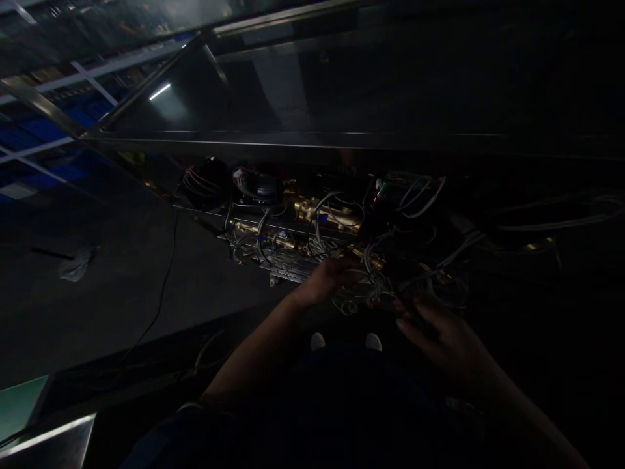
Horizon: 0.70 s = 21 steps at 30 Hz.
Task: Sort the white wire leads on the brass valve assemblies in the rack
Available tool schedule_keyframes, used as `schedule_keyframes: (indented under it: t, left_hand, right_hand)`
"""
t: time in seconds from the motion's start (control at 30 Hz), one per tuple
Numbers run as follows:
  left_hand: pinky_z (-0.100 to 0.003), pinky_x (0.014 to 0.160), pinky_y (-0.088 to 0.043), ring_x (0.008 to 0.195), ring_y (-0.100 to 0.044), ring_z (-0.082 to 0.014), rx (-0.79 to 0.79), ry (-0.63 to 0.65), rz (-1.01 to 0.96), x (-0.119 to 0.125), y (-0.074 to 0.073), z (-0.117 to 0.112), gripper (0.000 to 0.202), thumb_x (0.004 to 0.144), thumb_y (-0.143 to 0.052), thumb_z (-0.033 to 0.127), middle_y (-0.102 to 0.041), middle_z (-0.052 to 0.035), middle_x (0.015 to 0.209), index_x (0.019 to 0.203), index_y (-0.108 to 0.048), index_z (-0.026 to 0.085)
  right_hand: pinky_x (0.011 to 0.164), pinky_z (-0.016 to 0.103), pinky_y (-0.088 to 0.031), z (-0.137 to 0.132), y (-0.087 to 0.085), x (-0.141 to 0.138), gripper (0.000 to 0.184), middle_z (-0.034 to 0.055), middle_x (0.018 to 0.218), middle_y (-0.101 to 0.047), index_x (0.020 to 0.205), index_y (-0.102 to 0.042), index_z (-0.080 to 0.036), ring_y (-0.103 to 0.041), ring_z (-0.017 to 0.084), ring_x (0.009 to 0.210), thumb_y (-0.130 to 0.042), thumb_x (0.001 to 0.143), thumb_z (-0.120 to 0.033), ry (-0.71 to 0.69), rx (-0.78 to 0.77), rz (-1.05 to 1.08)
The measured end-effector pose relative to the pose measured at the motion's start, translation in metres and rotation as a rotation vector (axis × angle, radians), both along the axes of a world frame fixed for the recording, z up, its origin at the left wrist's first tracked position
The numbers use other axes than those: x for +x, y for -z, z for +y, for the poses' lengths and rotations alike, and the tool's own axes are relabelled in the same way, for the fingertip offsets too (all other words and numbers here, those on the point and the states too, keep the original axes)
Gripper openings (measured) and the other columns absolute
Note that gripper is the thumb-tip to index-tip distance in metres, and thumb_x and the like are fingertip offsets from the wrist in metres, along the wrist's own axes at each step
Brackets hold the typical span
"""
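Note:
The scene is very dark. My left hand (328, 279) reaches forward into a tangle of white tubes and wires (371, 286) in an opened machine, its fingers curled among them; what they grip is hidden. My right hand (439, 332) sits lower right at the edge of the same bundle, fingers bent around something dark that I cannot name. Brass fittings (325, 213) and more pale tubing (415, 195) run along a metal rail just behind both hands.
A shiny dark panel (293, 91) slopes above the open compartment. A thin black cable (163, 286) trails across the grey floor at left, near a crumpled rag (75, 264). Two white shoe tips (344, 341) show below the hands. Blue shelving (39, 137) stands far left.

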State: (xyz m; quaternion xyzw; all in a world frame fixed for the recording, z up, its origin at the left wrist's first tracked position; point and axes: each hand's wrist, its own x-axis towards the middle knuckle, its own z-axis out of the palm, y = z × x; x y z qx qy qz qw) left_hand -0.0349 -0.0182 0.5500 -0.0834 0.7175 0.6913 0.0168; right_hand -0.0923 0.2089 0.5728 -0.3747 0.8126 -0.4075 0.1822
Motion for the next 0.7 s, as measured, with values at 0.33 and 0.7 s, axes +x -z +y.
schedule_keyframes:
  t: [0.33,0.7]
  left_hand:
    - [-0.03,0.084,-0.049,0.094,-0.064,-0.0178,-0.265,0.039,0.066,0.002,-0.002,0.0,0.028,0.078,-0.061,0.021,-0.07,-0.0092,0.104,0.105,-0.065,0.012]
    - [-0.028,0.076,-0.051,0.083,-0.065,-0.0159,-0.343,0.15,0.013,0.0,-0.002,0.022,0.021,0.08,-0.058,0.018,-0.072,-0.008,0.094,0.097,-0.068,0.011]
  right_hand:
    - [0.076,0.036,-0.049,-0.014,-0.005,-0.008,0.029,0.0077,0.092,-0.069,0.08,-0.065,-0.02,-0.064,0.024,0.085,-0.046,0.079,-0.042,-0.086,0.175,-0.035]
    - [0.074,0.038,-0.051,-0.019,-0.013,-0.026,0.037,0.0052,0.085,-0.07,0.085,-0.068,-0.02,-0.065,0.026,0.084,-0.05,0.079,-0.051,-0.179,0.16,-0.35]
